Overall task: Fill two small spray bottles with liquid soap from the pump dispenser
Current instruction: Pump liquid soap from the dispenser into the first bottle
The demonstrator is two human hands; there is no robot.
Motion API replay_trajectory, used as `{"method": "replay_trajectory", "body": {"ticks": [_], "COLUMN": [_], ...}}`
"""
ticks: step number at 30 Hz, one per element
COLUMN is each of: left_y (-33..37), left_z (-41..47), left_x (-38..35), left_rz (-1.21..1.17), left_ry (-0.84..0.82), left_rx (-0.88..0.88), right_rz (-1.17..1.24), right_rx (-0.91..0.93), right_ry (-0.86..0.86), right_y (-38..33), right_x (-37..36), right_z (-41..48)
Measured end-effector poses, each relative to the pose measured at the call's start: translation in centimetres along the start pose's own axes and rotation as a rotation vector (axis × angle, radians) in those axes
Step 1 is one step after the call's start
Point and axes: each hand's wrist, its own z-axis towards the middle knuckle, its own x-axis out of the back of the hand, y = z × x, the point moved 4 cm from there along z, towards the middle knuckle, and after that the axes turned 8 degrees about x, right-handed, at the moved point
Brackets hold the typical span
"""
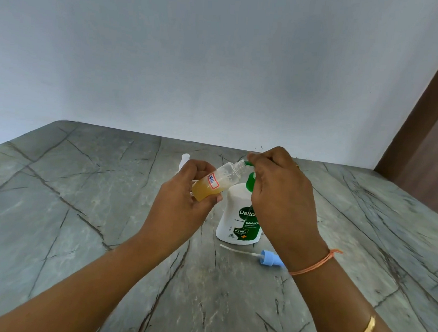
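My left hand grips a small clear spray bottle, tilted with its open neck against the green pump nozzle. Amber soap fills its lower part, and a red-bordered label is stuck on its side. The white soap dispenser with a green pump stands on the table. My right hand rests on top of the pump head, fingers curled over it and hiding most of it. A blue spray cap with its white dip tube lies on the table in front of the dispenser. A second small bottle stands partly hidden behind my left hand.
The grey marbled table runs back to a pale wall. A brown wooden door or panel stands at the right.
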Motion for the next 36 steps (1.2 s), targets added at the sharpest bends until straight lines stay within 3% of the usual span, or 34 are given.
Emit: {"method": "replay_trajectory", "body": {"ticks": [11, 19, 30, 36], "left_y": [-0.06, -0.1, 0.15, 0.02], "left_z": [0.16, 0.09, 0.09, 0.06], "left_x": [0.25, 0.19, 0.4, 0.23], "left_rz": [-0.032, -0.02, -0.005, 0.001], "left_ry": [0.01, 0.012, 0.019, 0.011], "left_rx": [-0.029, -0.029, -0.019, -0.008], "right_rz": [-0.033, -0.015, -0.044, -0.032], "right_rx": [0.018, -0.017, 0.018, 0.005], "right_ry": [0.081, 0.001, 0.101, 0.051], "right_y": [-0.36, -0.23, -0.31, -0.53], "right_x": [-0.77, -0.6, -0.69, -0.88], "right_z": [-0.57, -0.2, -0.37, -0.32]}}
